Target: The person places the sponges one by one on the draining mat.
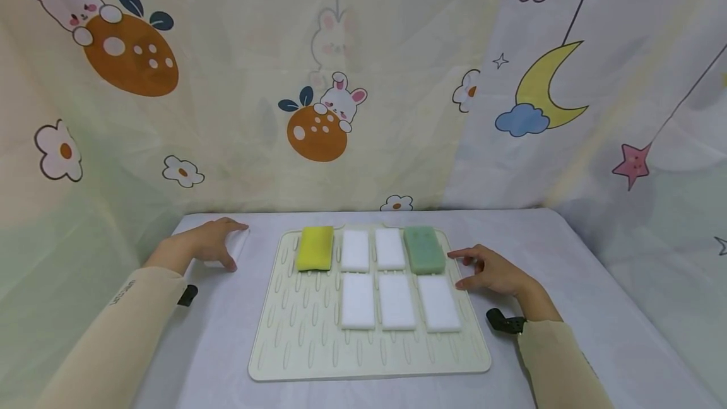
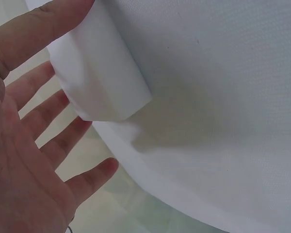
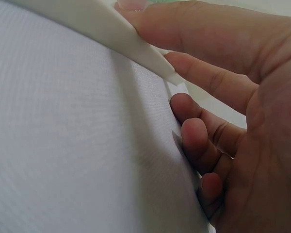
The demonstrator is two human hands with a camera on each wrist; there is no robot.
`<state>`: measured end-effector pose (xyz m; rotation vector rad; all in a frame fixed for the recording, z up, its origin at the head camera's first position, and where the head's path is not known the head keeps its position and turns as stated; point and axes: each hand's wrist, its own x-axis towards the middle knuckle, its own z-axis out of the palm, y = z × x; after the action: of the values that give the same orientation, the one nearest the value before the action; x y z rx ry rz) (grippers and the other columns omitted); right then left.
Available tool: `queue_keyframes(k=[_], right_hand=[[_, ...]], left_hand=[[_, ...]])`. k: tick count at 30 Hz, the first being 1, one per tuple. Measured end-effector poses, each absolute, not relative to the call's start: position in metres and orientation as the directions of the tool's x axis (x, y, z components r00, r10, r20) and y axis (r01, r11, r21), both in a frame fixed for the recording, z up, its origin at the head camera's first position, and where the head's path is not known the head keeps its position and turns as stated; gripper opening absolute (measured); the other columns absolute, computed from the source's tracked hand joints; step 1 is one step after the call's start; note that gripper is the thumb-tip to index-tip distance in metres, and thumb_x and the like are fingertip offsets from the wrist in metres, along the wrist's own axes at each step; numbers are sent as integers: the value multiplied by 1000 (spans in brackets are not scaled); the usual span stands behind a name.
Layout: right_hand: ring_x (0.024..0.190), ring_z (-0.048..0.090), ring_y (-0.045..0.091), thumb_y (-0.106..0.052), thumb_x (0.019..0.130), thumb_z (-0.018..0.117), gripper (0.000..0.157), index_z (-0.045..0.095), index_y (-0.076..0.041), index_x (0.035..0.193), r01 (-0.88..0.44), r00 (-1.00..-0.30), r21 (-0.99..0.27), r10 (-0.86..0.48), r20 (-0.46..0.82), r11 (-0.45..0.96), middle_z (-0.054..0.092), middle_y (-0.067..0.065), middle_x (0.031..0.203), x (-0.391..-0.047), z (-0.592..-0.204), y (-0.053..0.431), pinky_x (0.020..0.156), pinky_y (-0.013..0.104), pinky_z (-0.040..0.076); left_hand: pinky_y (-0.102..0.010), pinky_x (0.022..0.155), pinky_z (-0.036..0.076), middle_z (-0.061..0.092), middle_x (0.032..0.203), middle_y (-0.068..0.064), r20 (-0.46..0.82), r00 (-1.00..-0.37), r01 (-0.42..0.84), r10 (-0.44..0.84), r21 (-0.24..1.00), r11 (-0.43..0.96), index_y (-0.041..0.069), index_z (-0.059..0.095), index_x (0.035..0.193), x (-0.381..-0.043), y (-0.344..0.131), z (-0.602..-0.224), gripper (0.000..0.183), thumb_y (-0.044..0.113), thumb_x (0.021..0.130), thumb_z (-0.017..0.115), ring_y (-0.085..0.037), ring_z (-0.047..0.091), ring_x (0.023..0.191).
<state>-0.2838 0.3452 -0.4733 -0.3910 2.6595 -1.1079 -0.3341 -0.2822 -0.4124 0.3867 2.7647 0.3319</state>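
Observation:
Over at the far left of the table, my left hand [image 1: 207,242] holds a white sponge block [image 2: 104,73] between thumb and fingers. In the head view the hand hides much of that block. My right hand [image 1: 494,273] touches the right edge of a cream ridged mat [image 1: 301,346] with thumb and index fingertips, while its other fingers curl loosely. On the mat lie a yellow sponge [image 1: 315,248], a green sponge [image 1: 425,250] and several white sponge blocks [image 1: 358,302] in two rows. The green one sits closest to the right index finger.
A white cloth [image 1: 221,346] covers the table under the mat. Behind it and at both sides hangs a printed curtain [image 1: 244,112] with rabbits, flowers and a moon. Dark wrist cameras [image 1: 504,322] stick out below each hand.

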Motion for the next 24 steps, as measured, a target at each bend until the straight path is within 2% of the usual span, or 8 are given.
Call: queue_keyframes(k=[6,13,24], right_hand=[[82,43,20,-27,77,91,71,64,-14,141,-157,-938,-721,-330,-105,675,52,15,119,-283,-473,346,71,28,41],[83,43,20,-28,77,91,72,64,-15,142,-154,-941,-713,-322,-106,684,53,14,119,-283,-472,345,72,28,40],[86,43,21,-27,76,92,72,64,-14,141,-150,-939,-720,-325,-110,678,53,15,121,-285,-474,345,73,28,41]], left_hand=[[-71,113,33,37,158,-32,-299,-907,211,296,284,935,4,44,155,-336,-280,-412,102,26,70,95,-55,38,142],[-69,116,33,43,155,-31,-283,-906,242,315,265,933,1,48,151,-339,-280,-412,97,28,70,95,-54,40,142],[-68,115,34,47,153,-30,-270,-913,228,304,279,933,3,51,150,-339,-283,-412,96,30,69,96,-52,43,141]])
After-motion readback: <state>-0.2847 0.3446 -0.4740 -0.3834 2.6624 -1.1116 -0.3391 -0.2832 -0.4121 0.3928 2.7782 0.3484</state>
